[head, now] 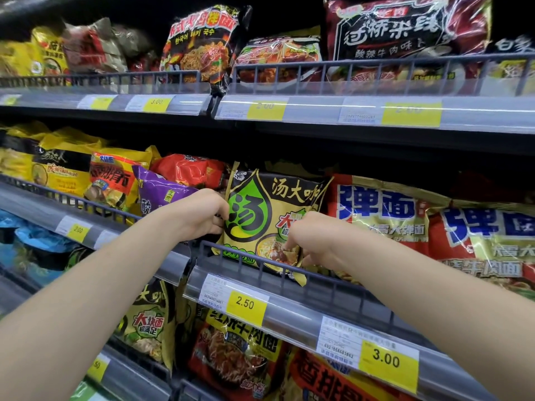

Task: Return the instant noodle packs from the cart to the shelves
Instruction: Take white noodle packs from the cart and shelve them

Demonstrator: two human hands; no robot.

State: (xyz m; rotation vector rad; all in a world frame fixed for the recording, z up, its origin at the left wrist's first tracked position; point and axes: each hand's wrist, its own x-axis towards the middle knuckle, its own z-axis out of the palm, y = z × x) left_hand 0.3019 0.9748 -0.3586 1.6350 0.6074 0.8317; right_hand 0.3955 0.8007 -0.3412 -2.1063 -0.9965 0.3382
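Observation:
A yellow-and-black noodle pack with a green drop logo (pixel 269 204) stands upright on the middle shelf (pixel 260 287), behind its wire front rail. My left hand (pixel 205 212) grips the pack's left edge with curled fingers. My right hand (pixel 307 238) pinches its lower right part, fingers curled against the front. Both forearms reach up from the bottom of the view. The cart is out of view.
Red-and-yellow packs (pixel 385 215) stand right of the held pack, a purple pack (pixel 162 192) and a red one (pixel 185 169) to its left. The upper shelf (pixel 318 108) and lower shelves are full of packs. Yellow price tags (pixel 244 303) line the shelf edges.

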